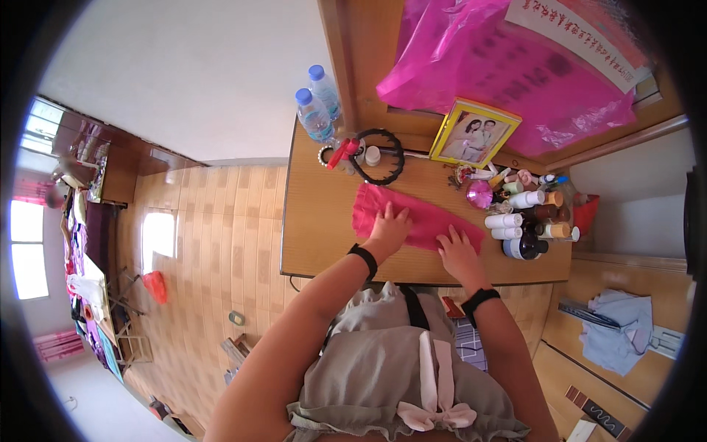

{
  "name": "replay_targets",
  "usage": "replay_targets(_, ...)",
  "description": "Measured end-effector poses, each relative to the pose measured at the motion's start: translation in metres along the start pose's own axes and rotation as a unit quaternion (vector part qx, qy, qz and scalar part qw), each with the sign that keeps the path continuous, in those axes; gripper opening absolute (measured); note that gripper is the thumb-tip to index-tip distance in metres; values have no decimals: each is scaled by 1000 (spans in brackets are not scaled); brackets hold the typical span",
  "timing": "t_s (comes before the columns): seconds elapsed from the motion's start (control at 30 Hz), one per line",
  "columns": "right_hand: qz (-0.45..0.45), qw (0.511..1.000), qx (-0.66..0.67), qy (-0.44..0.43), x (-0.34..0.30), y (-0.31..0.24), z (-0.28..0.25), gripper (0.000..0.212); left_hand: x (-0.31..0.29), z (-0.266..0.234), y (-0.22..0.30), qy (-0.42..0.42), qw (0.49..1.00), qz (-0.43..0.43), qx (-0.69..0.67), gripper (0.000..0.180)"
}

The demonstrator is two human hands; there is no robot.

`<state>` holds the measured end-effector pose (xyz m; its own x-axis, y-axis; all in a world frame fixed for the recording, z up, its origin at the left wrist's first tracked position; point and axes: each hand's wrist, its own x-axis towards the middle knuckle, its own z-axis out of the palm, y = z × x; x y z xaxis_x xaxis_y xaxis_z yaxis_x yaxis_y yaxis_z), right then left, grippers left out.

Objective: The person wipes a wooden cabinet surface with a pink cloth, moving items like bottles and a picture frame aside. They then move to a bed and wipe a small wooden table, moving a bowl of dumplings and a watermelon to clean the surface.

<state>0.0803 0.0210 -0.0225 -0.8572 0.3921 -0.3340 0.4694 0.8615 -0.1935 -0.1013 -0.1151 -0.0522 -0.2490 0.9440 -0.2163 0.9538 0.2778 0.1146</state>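
A folded pink-red cloth lies lengthwise on the wooden desk, with a gathered edge at its left end. My left hand rests on the cloth's left half, palm down with the fingers spread. Toward the right end, my right hand lies on the near edge, its fingers stretched out and apart. Both hands are open and grip nothing. Beyond the cloth is a black braided headband with a red ornament, beside a small white jar.
Two water bottles stand at the desk's far left corner. A yellow-framed photo leans at the back, below a pink plastic bag. Several cosmetic bottles and a pink round container crowd the right side.
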Motion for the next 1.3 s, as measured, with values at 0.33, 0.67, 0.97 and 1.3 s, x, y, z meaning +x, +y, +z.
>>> replay_targets(0.33, -188, 977, -95, -44, 67, -108, 1, 52, -107, 48, -100, 49, 983, -139, -106, 41)
replay_targets(0.67, -325, 939, -108, -5, 29, -126, 36, 51, -193, 48, -59, 48, 976, -189, -97, 44)
replay_targets(0.97, -148, 986, -76, 20, -49, -13, 21, 56, -70, 38, -5, -42, 996, 38, -67, 47)
replay_targets(1.3, 44, 998, -29, -15, -32, 37, 21, 63, 13, 2, 39, -93, 989, 47, -102, 48)
